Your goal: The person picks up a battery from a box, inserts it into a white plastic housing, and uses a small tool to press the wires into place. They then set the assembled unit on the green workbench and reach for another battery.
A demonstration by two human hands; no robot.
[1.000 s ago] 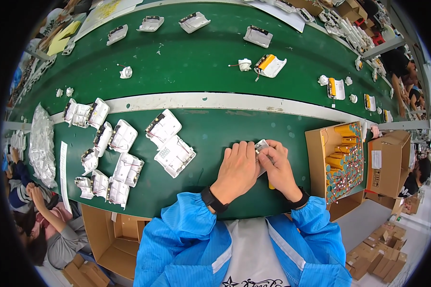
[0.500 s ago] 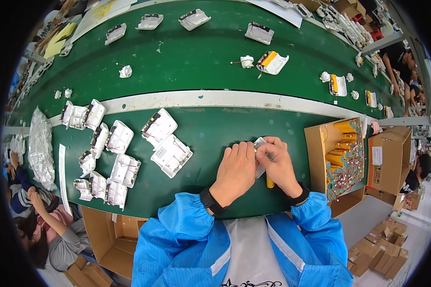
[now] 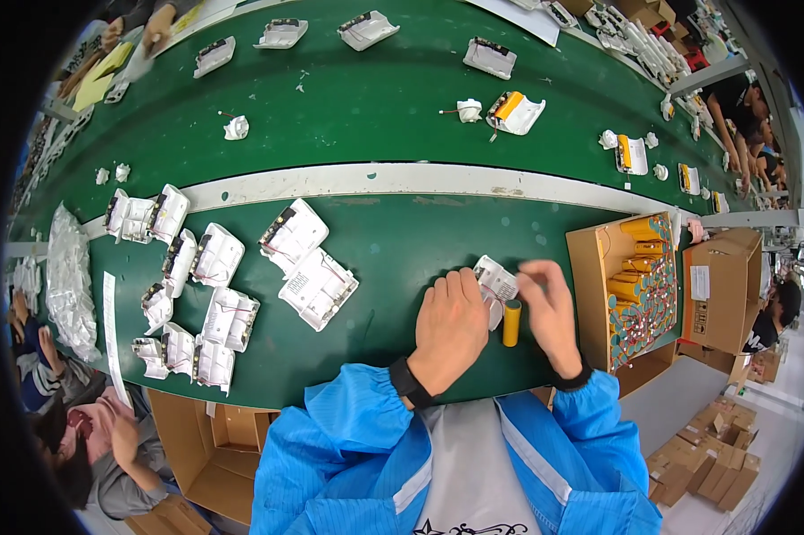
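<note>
My left hand [image 3: 453, 332] grips a white plastic housing [image 3: 496, 278] from its left side, with its fingers closed over the edge. The housing has slots in its upper part, and my fingers hide some of it. Just below it is a yellow cylindrical battery [image 3: 511, 325], its dark end facing up. My right hand [image 3: 549, 308] is off to the right of the housing and battery, touching neither. Its fingers are apart, slightly blurred, and nothing shows in them.
A cardboard box of yellow batteries with wires [image 3: 591, 303] stands to the right. Several white housings [image 3: 320, 290] with circuit boards lie at left. Beyond a pale rail [image 3: 375, 178], more housings and small white parts sit on a green belt [image 3: 348, 107]. A plastic bag [image 3: 70, 281] lies far left.
My right hand has come off the housing and moved right, uncovering the housing and battery. A co-worker's hand has appeared at the far upper left. Parts on the belt have shifted slightly.
</note>
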